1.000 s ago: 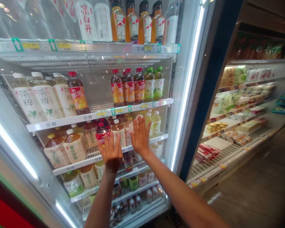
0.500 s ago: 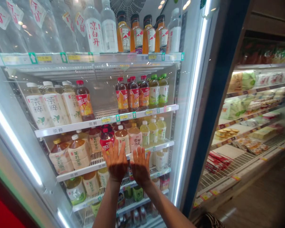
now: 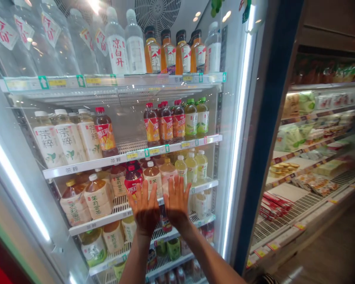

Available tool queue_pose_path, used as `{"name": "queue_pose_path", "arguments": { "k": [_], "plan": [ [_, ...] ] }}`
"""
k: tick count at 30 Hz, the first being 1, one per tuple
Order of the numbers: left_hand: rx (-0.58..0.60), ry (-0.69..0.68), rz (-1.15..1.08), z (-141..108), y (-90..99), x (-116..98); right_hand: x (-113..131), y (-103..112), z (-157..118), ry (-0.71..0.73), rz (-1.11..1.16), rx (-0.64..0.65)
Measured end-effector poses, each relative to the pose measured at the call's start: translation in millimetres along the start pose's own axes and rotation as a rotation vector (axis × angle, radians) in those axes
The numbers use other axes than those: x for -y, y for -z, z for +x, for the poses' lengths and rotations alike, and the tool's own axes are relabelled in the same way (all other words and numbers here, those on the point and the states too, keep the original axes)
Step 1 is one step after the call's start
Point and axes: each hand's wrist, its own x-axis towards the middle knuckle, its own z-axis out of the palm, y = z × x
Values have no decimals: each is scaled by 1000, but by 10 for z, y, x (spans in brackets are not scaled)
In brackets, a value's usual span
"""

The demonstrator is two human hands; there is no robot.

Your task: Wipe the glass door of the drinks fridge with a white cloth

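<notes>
My left hand (image 3: 144, 211) and my right hand (image 3: 177, 203) are raised side by side, fingers spread, holding nothing. In front of them stands a lit drinks fridge, with light reflections over its front. Whether my palms touch a glass pane I cannot tell. Behind my left fingertips is a red-capped bottle (image 3: 133, 177) with a red label. A white-capped tea bottle (image 3: 152, 173) stands between the two hands' fingers. My right fingertips partly cover an orange-capped bottle (image 3: 167, 169). Pale yellow bottles (image 3: 191, 167) stand just right of it.
Large clear water bottles (image 3: 59, 39) and amber bottles (image 3: 183, 51) fill the top shelf. White-labelled tea bottles (image 3: 66, 138) stand below at left. A bright light strip (image 3: 238, 130) and dark frame (image 3: 266, 130) edge the fridge. To the right is an open chilled display (image 3: 310, 189) with packaged food.
The fridge shelves sit slightly lower in the view, as if my head tilted up. My right hand appears a little higher; both hands stay spread.
</notes>
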Motion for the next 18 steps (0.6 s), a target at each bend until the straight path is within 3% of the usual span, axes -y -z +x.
{"name": "queue_pose_path", "arguments": {
  "k": [2, 4, 10, 12, 15, 18],
  "plan": [
    [18, 0, -11, 2, 19, -2, -65, -1, 332, -43, 29, -15],
    [38, -5, -19, 4, 43, 1, -101, -16, 450, -59, 61, -23],
    [23, -43, -34, -9, 64, 24, -146, -120, -361, -2, 32, 5],
    [3, -55, -39, -22, 59, 25, -262, -116, -222, -14, 34, -33],
    [-19, -55, -41, -42, 54, 23, -423, -80, 230, -80, 49, -94],
    [-27, -47, -42, -59, 43, 29, -435, -79, 171, -92, 52, -83]
  ]
}}
